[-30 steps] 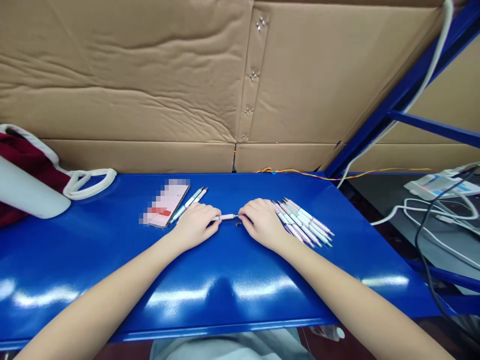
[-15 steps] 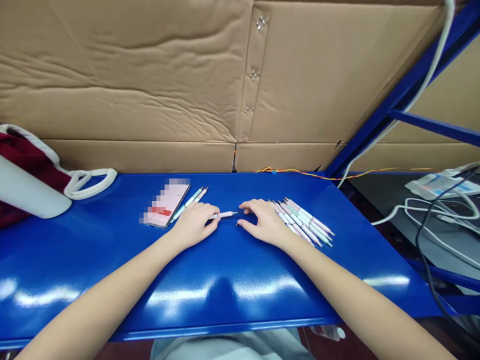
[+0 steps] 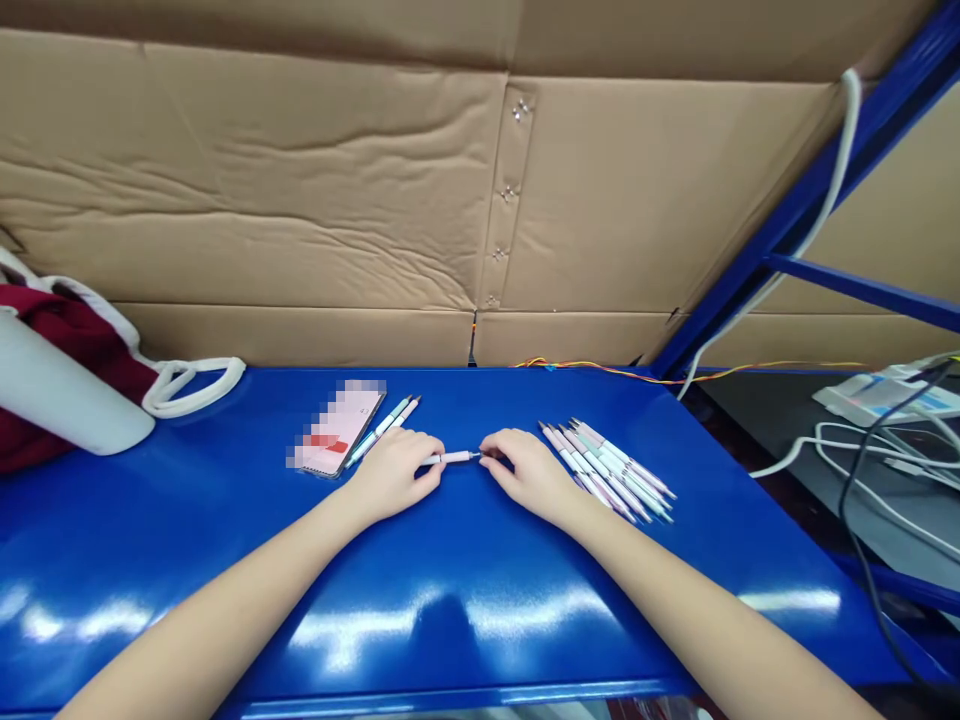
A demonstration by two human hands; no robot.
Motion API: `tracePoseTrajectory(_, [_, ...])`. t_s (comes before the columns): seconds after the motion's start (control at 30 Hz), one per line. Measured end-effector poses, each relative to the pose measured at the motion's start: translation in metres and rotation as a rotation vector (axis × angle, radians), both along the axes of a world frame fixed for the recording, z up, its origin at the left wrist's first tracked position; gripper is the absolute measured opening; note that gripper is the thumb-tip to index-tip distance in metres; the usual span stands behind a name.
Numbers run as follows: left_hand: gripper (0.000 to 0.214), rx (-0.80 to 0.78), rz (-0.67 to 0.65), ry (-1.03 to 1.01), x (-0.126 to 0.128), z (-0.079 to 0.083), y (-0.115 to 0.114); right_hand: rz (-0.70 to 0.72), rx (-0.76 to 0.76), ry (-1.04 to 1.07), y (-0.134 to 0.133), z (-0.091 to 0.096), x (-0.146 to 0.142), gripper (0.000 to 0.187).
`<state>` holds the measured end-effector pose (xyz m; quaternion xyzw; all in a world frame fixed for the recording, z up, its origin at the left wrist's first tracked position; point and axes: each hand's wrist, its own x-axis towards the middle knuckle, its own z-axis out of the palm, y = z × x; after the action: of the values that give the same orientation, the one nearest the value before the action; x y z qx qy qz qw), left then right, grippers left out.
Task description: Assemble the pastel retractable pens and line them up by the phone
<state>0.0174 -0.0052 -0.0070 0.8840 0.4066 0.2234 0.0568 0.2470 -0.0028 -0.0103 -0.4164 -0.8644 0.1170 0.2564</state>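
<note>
My left hand [image 3: 391, 477] is closed around a pale pink pen [image 3: 454, 458], holding it level just above the blue table [image 3: 450, 600]. My right hand [image 3: 529, 472] meets the pen's tip, thumb and forefinger pinched together there; whatever small part they hold is hidden. A pile of several pastel pens [image 3: 609, 470] lies right beside my right wrist. Two more pens [image 3: 390, 420] rest next to a phone [image 3: 337, 440], behind my left hand.
A white and dark red bag [image 3: 67, 385] with a strap sits at the far left. Cardboard sheets [image 3: 375, 200] wall off the back. A blue frame post [image 3: 795, 210], white and black cables [image 3: 862, 450] and a power strip [image 3: 892, 390] are at the right.
My right hand let go of the pen's tip and opened, then came back and pinched at it again. A small dark piece lying under the tip is no longer visible. The view tilted slightly.
</note>
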Motion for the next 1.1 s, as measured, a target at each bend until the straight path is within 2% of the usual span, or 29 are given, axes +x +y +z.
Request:
tracePoseTrajectory(0.3, [0.013,0.049,-0.034,0.04,0.0017,-0.003,-0.0012,0.033,0.031,-0.058,-0.0033,0.0002,-0.0045,0.007])
tracePoseTrajectory(0.47, [0.013,0.04,-0.05,0.043,0.0021,-0.0039,-0.0005,0.057,-0.018,0.035,-0.0041,-0.0022,-0.0069,0.012])
tracePoseTrajectory(0.63, [0.012,-0.001,-0.055,0.012,0.0028,-0.0038,-0.0017,-0.007,-0.066,0.084,-0.005,-0.0042,-0.0086,0.013])
tracePoseTrajectory(0.8, [0.013,0.002,-0.059,0.021,0.0036,-0.0024,-0.0034,-0.016,-0.051,0.005,-0.0054,0.0014,-0.0063,0.006])
tracePoseTrajectory(0.93, [0.017,0.033,-0.085,0.043,0.002,-0.0028,-0.0019,-0.003,-0.015,-0.087,-0.0044,0.0046,-0.0031,0.013])
tracePoseTrajectory(1.1, [0.024,0.155,-0.143,0.124,-0.0003,-0.0047,0.0009,0.05,-0.029,-0.2,-0.0008,0.0014,-0.0004,0.022])
